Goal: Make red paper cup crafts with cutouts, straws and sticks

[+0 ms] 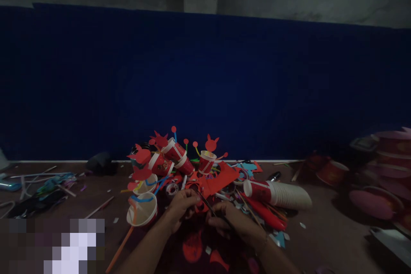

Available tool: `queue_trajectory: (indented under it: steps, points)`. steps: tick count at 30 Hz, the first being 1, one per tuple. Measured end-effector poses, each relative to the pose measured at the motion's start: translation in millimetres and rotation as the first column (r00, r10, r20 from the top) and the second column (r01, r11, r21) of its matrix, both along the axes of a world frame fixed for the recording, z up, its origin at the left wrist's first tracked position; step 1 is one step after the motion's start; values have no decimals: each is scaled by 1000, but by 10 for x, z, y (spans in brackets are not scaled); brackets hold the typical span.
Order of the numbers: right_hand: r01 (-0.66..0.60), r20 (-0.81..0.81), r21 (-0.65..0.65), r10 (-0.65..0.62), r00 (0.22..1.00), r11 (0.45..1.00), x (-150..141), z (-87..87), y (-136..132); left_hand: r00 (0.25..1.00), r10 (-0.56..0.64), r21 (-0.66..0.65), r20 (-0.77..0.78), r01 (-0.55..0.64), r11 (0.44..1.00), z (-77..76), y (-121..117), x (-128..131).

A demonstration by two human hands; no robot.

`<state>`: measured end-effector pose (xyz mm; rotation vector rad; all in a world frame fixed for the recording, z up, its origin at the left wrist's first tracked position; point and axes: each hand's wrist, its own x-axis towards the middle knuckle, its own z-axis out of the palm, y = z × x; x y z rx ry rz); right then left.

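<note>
My left hand [184, 206] is closed in a pinch at the middle of the table, with red paper close around its fingertips. What it grips, if anything, is too dark to make out. Just to its right, my right hand [225, 219] is wrapped round a thin dark pen-like stick [208, 204], whose upper end reaches toward the left fingertips. Beyond both hands lies a sheet of red paper [221, 180]. Red paper scraps [192, 247] lie below them. Left of my left hand, a white-rimmed paper cup [142, 212] has blue and orange straws on it.
Behind stand several red cups with cut-out paper heads [211, 143] and straws. A stack of paper cups [285, 195] lies on its side at right, near a red pouch-like object [269, 216]. Straws and scraps [54, 184] litter the left. A blue panel [205, 85] rises behind.
</note>
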<state>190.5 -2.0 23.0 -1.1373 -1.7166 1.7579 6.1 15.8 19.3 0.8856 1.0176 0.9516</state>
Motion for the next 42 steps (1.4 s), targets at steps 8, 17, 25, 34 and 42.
queue_trajectory:
  steps: [8, 17, 25, 34, 42]
  points:
    - [17, 11, -18, -17, 1000, 1000, 7, -6, -22, 1000, 4, 5, 8, -4, 1000, 9, -8, 4]
    - [13, 12, -34, -12, 1000, 999, -6, -5, -18, 1000, 4, -2, 7, -4, 1000, 16, -10, 4]
    - [14, 68, -9, -13, 998, 1000, 11, 0, -17, 1000, -24, -4, -4, 24, 1000, 19, -6, -12]
    - [215, 286, 476, -381, 879, 853, -42, 39, 93, 990, 56, 82, -132, -46, 996, 13, 14, 41]
    - [7, 601, 639, -505, 620, 769, -58, 153, 3, 908, 80, 198, -412, 4, 980, -58, -200, -43]
